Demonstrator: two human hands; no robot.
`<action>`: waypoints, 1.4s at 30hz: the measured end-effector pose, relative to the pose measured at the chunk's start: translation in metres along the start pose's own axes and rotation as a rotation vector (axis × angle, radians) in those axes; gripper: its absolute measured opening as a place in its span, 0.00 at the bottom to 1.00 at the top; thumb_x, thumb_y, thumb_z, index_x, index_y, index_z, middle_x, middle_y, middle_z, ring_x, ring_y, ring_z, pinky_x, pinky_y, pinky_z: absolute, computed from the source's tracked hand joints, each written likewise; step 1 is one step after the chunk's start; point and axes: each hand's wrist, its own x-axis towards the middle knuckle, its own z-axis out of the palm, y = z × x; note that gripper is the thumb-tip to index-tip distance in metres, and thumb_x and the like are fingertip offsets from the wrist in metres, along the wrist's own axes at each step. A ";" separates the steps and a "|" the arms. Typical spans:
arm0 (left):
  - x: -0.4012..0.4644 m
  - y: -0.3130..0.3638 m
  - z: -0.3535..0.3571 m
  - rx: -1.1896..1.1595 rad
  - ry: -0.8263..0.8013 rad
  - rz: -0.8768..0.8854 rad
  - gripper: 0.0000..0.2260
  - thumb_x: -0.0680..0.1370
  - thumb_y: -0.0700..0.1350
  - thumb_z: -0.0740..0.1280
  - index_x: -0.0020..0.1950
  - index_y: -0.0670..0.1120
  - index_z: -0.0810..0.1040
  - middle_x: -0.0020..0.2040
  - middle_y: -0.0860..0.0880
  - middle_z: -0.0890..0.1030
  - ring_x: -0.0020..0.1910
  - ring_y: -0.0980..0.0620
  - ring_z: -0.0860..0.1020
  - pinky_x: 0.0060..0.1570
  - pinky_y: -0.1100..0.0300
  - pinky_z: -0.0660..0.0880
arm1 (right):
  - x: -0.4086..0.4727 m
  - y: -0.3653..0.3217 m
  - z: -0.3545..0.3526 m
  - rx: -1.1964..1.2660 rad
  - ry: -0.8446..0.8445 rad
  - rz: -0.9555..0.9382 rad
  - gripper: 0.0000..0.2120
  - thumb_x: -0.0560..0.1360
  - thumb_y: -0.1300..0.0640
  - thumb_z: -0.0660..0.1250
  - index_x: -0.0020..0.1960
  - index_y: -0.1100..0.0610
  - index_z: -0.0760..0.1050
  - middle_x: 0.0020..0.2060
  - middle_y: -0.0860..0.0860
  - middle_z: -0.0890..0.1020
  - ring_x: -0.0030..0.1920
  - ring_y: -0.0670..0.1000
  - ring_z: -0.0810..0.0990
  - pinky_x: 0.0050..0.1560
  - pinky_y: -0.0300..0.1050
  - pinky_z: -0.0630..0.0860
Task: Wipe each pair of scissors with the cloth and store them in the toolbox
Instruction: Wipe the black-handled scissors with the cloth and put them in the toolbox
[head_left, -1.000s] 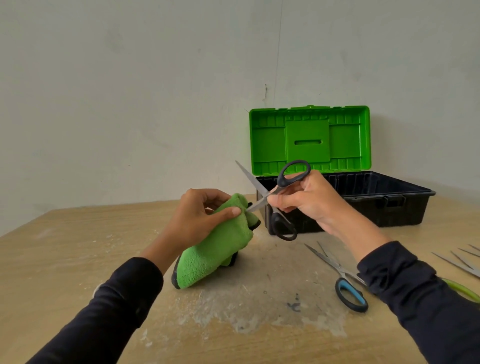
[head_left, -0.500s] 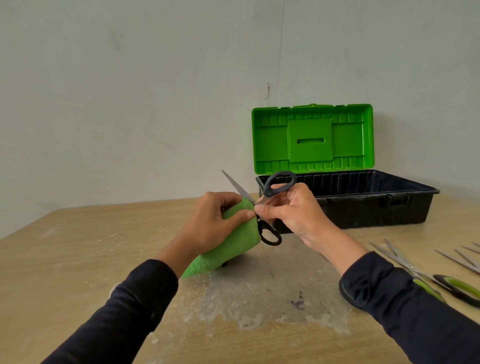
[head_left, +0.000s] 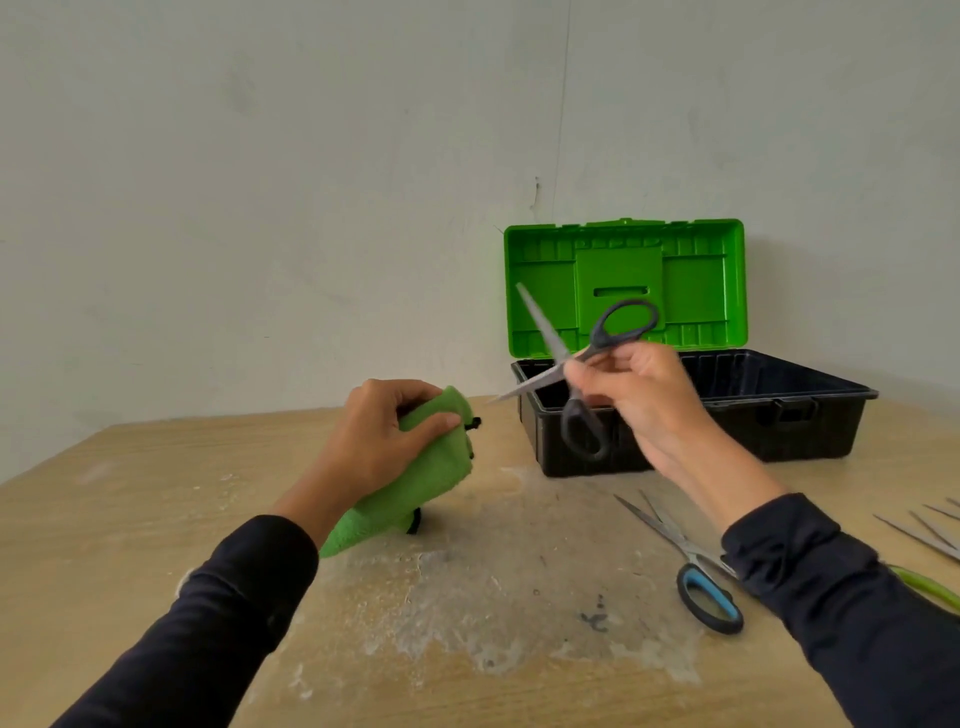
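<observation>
A: Nearest, what waits on the table (head_left: 156, 519)?
B: Blue-handled scissors (head_left: 696, 577), unwiped.
A: The hands?
B: Left hand (head_left: 382, 441) fingers clamp the cloth (head_left: 415, 478). Right hand (head_left: 639, 400) pinches the black scissors (head_left: 582, 364), blades spread.
A: Changed?
B: Blades have left the cloth, now before the open toolbox (head_left: 779, 410). Probably storing next.

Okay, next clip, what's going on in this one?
A person is cleaning scissors at a table. The right hand holds the black-handled scissors, blades open, in the air in front of the open toolbox. The left hand grips the green cloth, apart from the blades. Blue-handled scissors lie on the table, with more at the right edge.
</observation>
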 end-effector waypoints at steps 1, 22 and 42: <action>0.001 -0.005 -0.004 -0.025 0.049 -0.030 0.06 0.72 0.49 0.70 0.47 0.50 0.82 0.42 0.53 0.83 0.41 0.56 0.81 0.38 0.64 0.76 | 0.002 -0.001 -0.005 -0.032 0.025 -0.016 0.04 0.71 0.67 0.69 0.39 0.60 0.77 0.35 0.55 0.79 0.37 0.51 0.78 0.42 0.40 0.77; -0.004 0.025 0.022 -0.378 -0.024 -0.022 0.07 0.75 0.44 0.67 0.50 0.44 0.82 0.44 0.45 0.84 0.43 0.52 0.81 0.46 0.55 0.78 | -0.013 -0.006 0.018 -0.808 -0.264 -0.223 0.08 0.65 0.57 0.74 0.32 0.49 0.77 0.27 0.42 0.78 0.32 0.45 0.78 0.41 0.52 0.80; -0.007 0.034 0.022 0.053 -0.229 0.124 0.07 0.75 0.47 0.67 0.51 0.49 0.81 0.44 0.53 0.83 0.41 0.58 0.79 0.38 0.68 0.74 | -0.016 -0.008 0.021 -0.641 -0.271 -0.208 0.10 0.64 0.65 0.75 0.31 0.53 0.78 0.27 0.49 0.81 0.28 0.44 0.80 0.34 0.38 0.78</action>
